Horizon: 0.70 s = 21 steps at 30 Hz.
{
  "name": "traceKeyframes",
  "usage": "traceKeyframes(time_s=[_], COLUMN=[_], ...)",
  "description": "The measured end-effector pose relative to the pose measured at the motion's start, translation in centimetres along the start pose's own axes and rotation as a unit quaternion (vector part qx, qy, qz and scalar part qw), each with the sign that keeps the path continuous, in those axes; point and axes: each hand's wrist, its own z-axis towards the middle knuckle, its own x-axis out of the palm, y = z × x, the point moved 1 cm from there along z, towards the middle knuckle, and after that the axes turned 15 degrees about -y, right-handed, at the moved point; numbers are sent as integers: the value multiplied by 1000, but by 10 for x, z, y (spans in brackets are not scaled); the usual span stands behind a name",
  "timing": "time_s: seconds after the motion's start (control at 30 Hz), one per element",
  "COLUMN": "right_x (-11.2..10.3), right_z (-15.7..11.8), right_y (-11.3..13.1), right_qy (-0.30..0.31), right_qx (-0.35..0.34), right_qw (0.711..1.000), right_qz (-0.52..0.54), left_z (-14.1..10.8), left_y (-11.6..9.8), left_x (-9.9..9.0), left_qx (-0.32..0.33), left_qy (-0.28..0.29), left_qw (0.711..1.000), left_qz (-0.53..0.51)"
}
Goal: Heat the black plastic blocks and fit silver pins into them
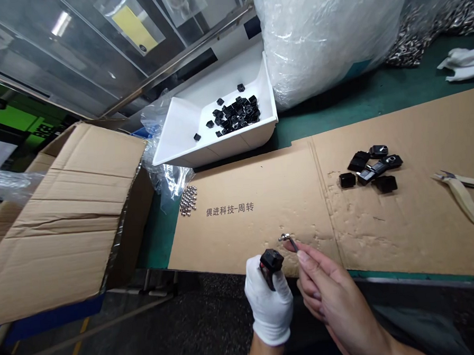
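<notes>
In a white glove, my left hand is closed around a black block-shaped part, whose squarish top sticks up above the thumb. A bit of red shows at the side of this part. My bare right hand pinches a small metal piece with a thin dark shank and a shiny head. Its head points up and left, just above the cardboard and apart from the black part. Much of the black part is hidden inside the glove.
Small metal pins lie in rows on the cardboard sheet. Several black parts and pliers lie to the right. Behind stand a white bin of black pieces and a plastic bag. A carton stands left.
</notes>
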Motion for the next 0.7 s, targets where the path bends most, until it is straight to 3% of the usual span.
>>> traceKeyframes(time_s=[0.2,0.33,0.43,0.57,0.7], right_x=[-2,18,56,124,188], right_z=[23,49,73,107,148], right_y=[18,30,30,16,-6], right_qy=[-3,19,61,111,114], right_qx=[-53,-69,-69,-68,-129], right_qw=[987,970,961,934,888], right_qz=[-149,-232,-263,-334,-427], left_z=[5,17,33,46,42], left_y=[5,17,32,51,59], left_x=[-3,-4,-2,4,16], left_qx=[-76,-147,-174,-196,-236], left_qy=[8,-5,-44,-102,-156], left_qw=[997,989,983,975,958], left_qz=[-12,-33,-41,-35,-42])
